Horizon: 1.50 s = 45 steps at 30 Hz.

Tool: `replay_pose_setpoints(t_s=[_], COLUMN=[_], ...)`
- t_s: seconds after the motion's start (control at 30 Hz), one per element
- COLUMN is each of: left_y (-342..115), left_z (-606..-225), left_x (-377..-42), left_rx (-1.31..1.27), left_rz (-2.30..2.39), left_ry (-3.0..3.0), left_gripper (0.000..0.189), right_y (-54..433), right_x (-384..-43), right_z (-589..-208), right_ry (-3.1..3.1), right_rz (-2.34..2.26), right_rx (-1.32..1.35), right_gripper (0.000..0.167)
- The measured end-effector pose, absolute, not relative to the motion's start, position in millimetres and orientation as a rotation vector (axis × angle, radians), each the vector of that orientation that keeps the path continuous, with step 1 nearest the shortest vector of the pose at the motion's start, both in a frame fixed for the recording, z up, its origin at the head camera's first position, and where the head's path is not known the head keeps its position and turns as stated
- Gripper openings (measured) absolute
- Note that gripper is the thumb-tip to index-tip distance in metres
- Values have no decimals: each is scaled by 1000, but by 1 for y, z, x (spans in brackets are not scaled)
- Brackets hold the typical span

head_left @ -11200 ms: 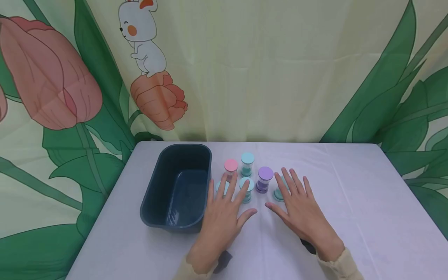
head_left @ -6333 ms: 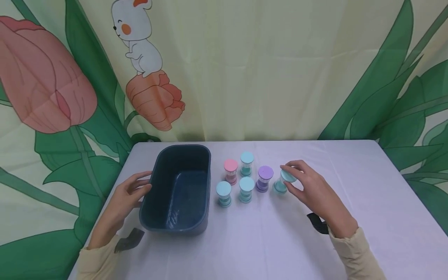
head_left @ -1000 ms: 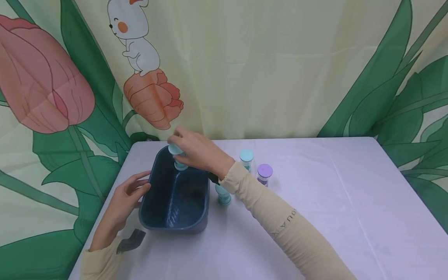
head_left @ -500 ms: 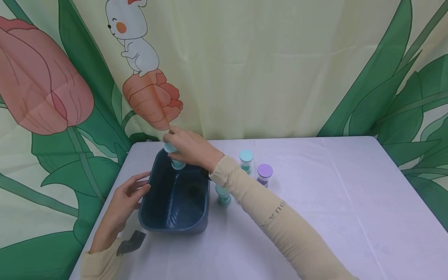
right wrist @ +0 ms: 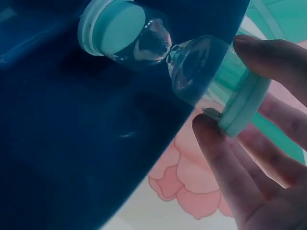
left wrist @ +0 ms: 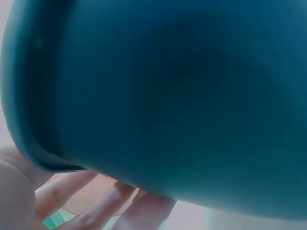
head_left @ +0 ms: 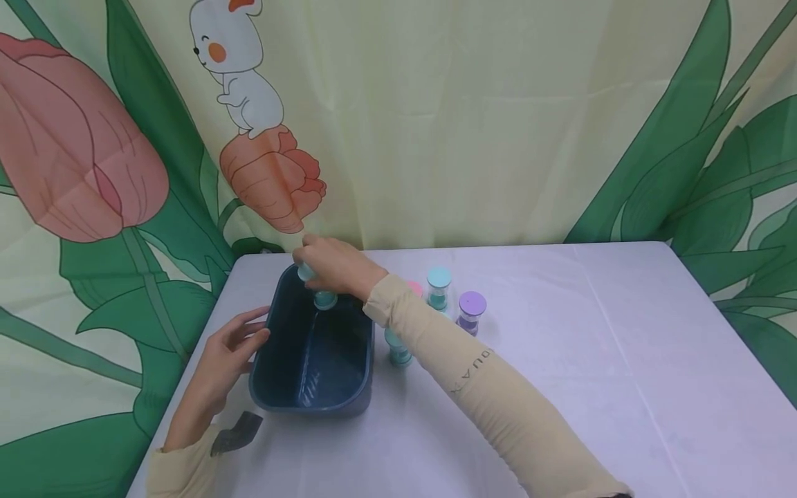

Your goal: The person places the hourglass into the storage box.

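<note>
My right hand (head_left: 339,268) pinches one end of a teal sand timer (head_left: 325,299) and holds it inside the far end of a dark blue plastic bin (head_left: 367,387). In the right wrist view the thumb and fingers grip the timer's end cap (right wrist: 244,103), with its clear glass bulbs and teal sand pointing into the bin. Whether its lower end touches the bin's floor I cannot tell. My left hand (head_left: 227,353) rests against the bin's left side near the rim. In the left wrist view its fingers (left wrist: 103,206) lie along the outer wall (left wrist: 168,120).
Right of the bin stand a teal timer (head_left: 398,349), another teal timer (head_left: 438,287), a purple timer (head_left: 471,311) and a partly hidden pink timer (head_left: 415,288). My right sleeve (head_left: 473,377) crosses over the white tablecloth (head_left: 591,346). A printed curtain (head_left: 467,138) hangs behind.
The rightmost teal timer has left its spot on the table since my right hand gripped it. Over the last second my right hand lowered the held timer slightly. The left hand stays by the bin.
</note>
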<state>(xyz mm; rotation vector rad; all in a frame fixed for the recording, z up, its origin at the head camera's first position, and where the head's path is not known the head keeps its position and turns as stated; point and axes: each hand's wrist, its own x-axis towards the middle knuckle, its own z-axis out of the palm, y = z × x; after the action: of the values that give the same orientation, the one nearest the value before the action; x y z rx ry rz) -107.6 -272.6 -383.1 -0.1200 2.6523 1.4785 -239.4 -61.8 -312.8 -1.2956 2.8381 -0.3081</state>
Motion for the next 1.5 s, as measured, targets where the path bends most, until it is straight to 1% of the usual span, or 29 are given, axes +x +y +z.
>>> replay_pose_setpoints(t_s=[0.3, 0.63, 0.9, 1.17, 1.5], left_y=[-273, -272, -273, -271, -271], left_z=[-385, -384, -385, -386, -386], left_x=[-110, -108, -108, -109, -109], left_rx=[-123, -153, -153, -136, -158], left_rz=[1494, 1494, 1501, 1515, 1499], left_ry=[2652, 2635, 2637, 2644, 2649], left_gripper=[59, 59, 60, 60, 61], right_y=[-68, -76, -79, -82, -86], right_x=[-244, -244, -244, -244, -242], right_z=[-319, -332, -336, -340, -348], right_ry=[2810, 2797, 2787, 2792, 2815], right_rz=[-294, -258, -214, -136, -66], right_rx=[-1274, -1259, -1270, -1276, -1276], right_gripper=[32, 35, 28, 35, 30])
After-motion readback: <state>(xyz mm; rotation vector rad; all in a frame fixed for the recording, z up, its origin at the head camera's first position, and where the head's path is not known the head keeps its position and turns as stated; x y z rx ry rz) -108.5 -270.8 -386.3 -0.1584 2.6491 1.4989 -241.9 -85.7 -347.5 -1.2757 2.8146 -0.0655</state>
